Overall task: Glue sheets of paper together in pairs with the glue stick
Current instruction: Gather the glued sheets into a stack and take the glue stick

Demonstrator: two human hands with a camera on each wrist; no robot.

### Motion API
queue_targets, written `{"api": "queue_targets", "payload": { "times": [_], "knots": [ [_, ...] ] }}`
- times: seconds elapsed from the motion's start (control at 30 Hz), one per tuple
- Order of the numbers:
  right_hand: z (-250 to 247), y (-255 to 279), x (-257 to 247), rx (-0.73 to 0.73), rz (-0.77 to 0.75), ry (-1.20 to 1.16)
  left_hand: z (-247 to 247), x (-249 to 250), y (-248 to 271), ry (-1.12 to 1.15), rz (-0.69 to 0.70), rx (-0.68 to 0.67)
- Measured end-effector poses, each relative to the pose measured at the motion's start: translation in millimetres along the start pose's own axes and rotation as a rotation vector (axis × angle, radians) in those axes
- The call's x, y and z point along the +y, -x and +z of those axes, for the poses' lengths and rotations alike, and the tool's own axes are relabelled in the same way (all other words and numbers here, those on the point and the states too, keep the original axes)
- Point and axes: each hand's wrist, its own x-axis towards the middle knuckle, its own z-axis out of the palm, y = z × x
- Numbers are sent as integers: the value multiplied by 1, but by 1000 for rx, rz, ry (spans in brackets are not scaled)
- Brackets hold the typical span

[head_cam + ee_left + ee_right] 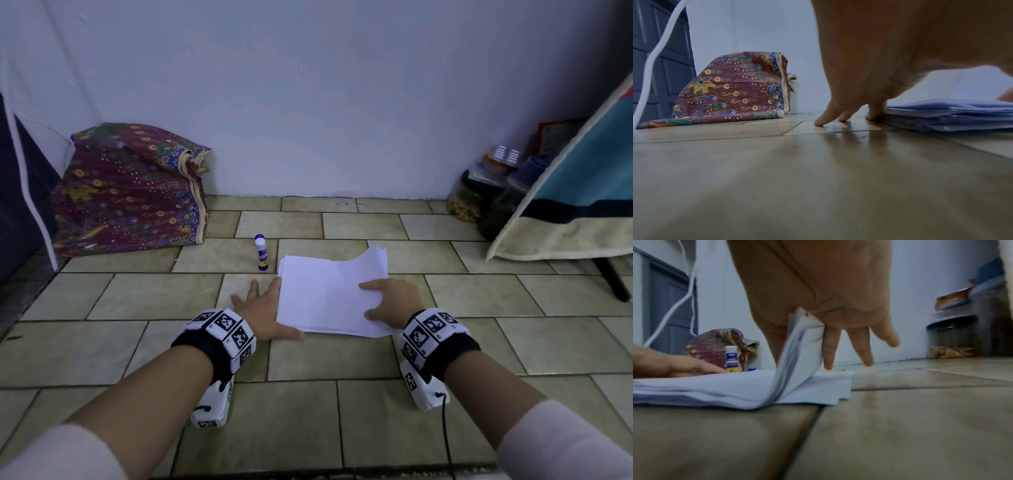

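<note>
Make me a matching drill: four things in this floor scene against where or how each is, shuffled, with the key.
1. glue stick
2. paper stack
3. left hand
4. right hand

a. lifting the sheets' right edge
b. flat on the floor tiles, against the stack's left edge
c. upright, capped, beyond the stack
d. lying between the hands

Pairs: 1-c, 2-d, 3-b, 4-a

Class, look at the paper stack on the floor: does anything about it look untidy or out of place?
Yes. The paper stack is fanned unevenly, and the right hand lifts its right edge into a curl. The glue stick stands upright, capped.
</note>
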Motion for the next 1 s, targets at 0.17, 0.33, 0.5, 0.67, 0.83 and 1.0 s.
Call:
{"api": "queue_targets", "payload": {
  "times": [0.17,0.33,0.5,0.67,0.83,1.0],
  "knots": [
    [-5,-2,3,-13,-45,-33,-1,0,0,-21,-8,-30],
    [-4,-3,1,2,-35,-42,-1,-1,-3,-54,-16,-45],
    [-1,-2,-3,8,-15,-107,1,-1,-3,-48,-15,-41],
    [-3,2,2,89,-44,-355,1,-4,-4,5,8,-17],
    [-6,3,5,145,-67,-517,3,-1,-2,-20,-11,21],
    [-11,3,5,146,34,-560,5,-5,-4,-32,-4,34]
  ]
}}
